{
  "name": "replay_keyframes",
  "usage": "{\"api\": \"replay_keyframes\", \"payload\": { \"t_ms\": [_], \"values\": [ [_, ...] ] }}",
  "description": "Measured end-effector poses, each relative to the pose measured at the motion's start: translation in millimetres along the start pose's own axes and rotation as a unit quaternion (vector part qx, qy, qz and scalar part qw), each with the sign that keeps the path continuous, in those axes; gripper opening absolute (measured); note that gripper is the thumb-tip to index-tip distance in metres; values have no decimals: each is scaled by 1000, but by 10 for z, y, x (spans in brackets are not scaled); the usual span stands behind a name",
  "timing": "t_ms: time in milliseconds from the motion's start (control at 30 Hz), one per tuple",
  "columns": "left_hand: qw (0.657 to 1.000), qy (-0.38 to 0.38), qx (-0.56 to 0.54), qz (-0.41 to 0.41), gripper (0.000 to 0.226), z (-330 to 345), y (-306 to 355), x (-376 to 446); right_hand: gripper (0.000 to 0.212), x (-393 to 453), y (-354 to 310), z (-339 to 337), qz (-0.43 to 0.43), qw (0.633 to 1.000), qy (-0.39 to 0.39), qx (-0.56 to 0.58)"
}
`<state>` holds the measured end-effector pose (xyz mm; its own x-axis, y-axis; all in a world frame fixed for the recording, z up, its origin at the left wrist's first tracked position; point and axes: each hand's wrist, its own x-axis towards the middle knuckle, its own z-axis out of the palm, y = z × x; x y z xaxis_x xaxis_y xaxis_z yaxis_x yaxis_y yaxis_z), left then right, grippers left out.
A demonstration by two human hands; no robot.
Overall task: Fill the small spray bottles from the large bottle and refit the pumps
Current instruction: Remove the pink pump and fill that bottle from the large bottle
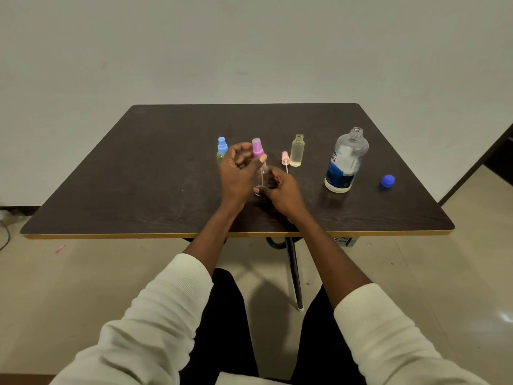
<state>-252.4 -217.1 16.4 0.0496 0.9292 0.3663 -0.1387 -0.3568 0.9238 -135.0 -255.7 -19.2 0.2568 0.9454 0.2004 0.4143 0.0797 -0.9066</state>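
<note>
- Sitting at a dark wooden table [138, 173], both forearms in white sleeves [155, 309] reaching over its near edge.
- Gripping the base of a small clear spray bottle [262, 173] with the right hand [280, 190], fingers curled round it, just above the table's middle.
- Pinching the purple pump [257, 148] at the bottle's neck with the left hand [238, 168], thumb and fingers closed on its collar; pump tube showing inside the clear body.
- Standing behind the left hand, partly hidden: a small bottle with a blue pump [222, 147] fitted, yellowish liquid inside.
- Standing to the right of the hands: an uncapped small bottle [297, 151] holding pale yellow liquid, its pink pump [285, 159] lying just beside it on the table, tube pointing toward the near edge.
- Standing farther right: the large bottle [347, 162], open at the neck, blue label facing left, liquid low inside.
- Lying well apart near the right edge: the blue cap [387, 181].
</note>
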Motion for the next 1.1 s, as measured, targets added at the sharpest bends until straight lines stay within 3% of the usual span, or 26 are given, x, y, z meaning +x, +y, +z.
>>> {"api": "replay_keyframes", "payload": {
  "t_ms": [400,467,567,667,767,900,1100],
  "values": [
    [984,170,-34,36,24,-71,469,209,41,-21,-11,-20,-12,1000,-10,4],
    [986,160,17,39,22,-140,440,159,41,-23,-5,-28,-17,1000,-10,5],
    [987,81,137,28,20,-296,227,6,39,-34,-14,-26,-18,1000,-6,15],
    [969,27,245,9,19,-434,-18,-160,39,-29,-13,-16,-17,1000,-3,26],
    [947,22,322,-3,22,-481,-146,-251,40,-16,10,-9,-15,1000,-4,24],
    [925,19,379,-17,21,-470,-189,-262,42,-1,28,-9,-14,1000,-1,18],
    [920,22,390,-34,21,-457,-195,-254,42,6,68,-5,-14,1000,0,13]
  ]
}}
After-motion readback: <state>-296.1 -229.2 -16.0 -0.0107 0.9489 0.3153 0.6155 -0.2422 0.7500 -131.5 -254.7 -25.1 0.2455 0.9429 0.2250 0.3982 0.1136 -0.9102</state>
